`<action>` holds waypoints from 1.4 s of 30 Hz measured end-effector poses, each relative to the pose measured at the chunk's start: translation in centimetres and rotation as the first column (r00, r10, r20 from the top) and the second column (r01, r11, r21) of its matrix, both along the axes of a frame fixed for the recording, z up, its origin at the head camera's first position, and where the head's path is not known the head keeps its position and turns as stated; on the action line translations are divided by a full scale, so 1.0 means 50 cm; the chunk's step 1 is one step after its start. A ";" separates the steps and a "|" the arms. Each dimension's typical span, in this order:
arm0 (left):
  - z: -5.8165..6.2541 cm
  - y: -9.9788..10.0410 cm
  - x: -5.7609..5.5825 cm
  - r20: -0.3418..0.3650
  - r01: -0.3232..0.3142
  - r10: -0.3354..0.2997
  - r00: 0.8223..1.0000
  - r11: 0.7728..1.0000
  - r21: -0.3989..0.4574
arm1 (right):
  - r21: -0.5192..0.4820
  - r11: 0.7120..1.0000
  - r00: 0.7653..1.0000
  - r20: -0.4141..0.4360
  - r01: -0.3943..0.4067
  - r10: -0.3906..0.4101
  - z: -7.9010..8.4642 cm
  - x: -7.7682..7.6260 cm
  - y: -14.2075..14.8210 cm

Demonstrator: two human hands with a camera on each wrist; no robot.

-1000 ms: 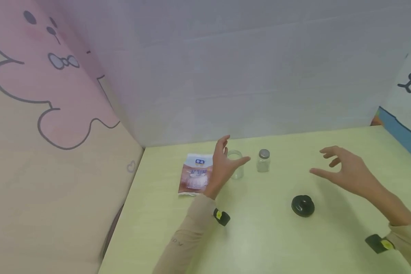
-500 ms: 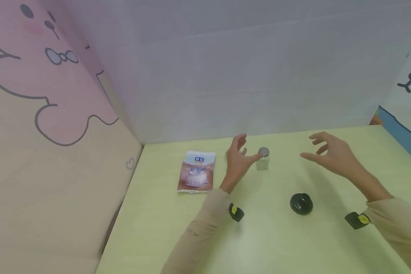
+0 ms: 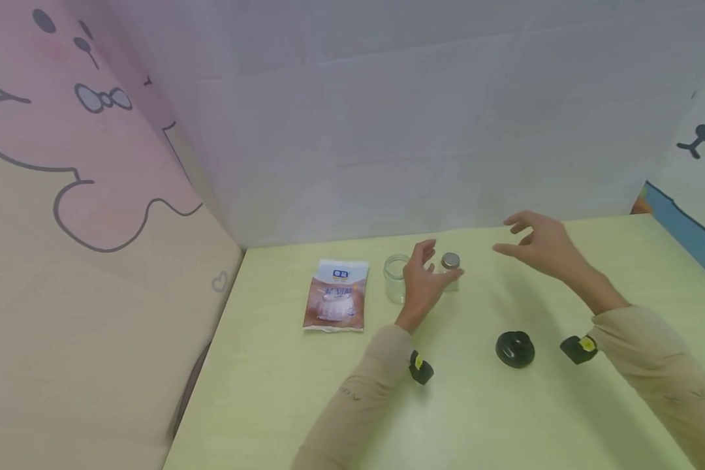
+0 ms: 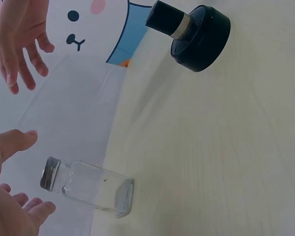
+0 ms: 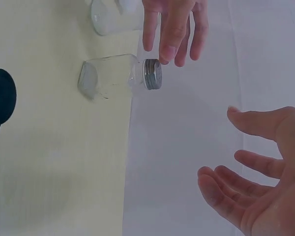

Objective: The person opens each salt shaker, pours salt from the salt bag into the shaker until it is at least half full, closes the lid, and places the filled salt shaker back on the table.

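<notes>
Clear glass bottle [image 4: 96, 188], round metal cap [image 4: 50, 173], upright on table [image 3: 458, 418] (pale, smooth). Left hand [image 3: 426, 281] near cap, grip spread; right hand [image 3: 545, 245] raised above table, grip spread too.

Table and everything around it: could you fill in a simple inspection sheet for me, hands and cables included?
Surface: pale table
Job's things: capped jar, upright; open jar, upright beside it
Clutter: printed packet, lying flat; black knobbed object
Left hand: close to the capped jar, not gripping it
Right hand: above the table, holding nothing
Cables: nothing seen
Surroundings: grey backdrop; pink cartoon figure at the left
</notes>
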State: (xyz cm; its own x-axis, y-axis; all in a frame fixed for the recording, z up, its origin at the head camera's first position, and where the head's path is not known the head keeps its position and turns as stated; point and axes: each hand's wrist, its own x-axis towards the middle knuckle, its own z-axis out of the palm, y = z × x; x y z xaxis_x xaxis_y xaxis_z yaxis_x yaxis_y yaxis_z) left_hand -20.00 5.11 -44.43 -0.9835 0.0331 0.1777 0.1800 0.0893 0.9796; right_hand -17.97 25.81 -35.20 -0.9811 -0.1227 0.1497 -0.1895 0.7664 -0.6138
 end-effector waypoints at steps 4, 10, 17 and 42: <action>-0.017 0.016 0.001 0.019 -0.008 0.008 1.000 1.000 0.005 | -0.007 1.000 1.000 0.025 -0.008 0.008 -0.003 -0.015 -0.016; -0.031 0.036 -0.002 -0.009 -0.047 0.047 0.999 0.997 -0.061 | -0.011 0.999 0.998 0.052 -0.030 0.031 -0.017 -0.036 -0.039; -0.056 0.045 -0.007 -0.006 -0.113 0.114 0.994 0.985 -0.127 | -0.001 0.998 0.998 0.030 -0.058 0.058 -0.047 -0.055 -0.064; -0.086 0.059 -0.006 -0.040 -0.203 0.200 0.979 0.945 -0.256 | -0.010 0.996 0.996 -0.006 -0.094 0.094 -0.110 -0.071 -0.139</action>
State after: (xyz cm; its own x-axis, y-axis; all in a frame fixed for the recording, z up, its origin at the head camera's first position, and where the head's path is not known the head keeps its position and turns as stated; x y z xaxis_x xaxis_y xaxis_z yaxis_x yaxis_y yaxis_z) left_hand -20.32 8.08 -48.75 -0.9720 -0.1190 0.2026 0.1452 0.3736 0.9161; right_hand -21.49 18.88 -40.68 -0.9644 -0.2126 0.1573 -0.2640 0.7385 -0.6204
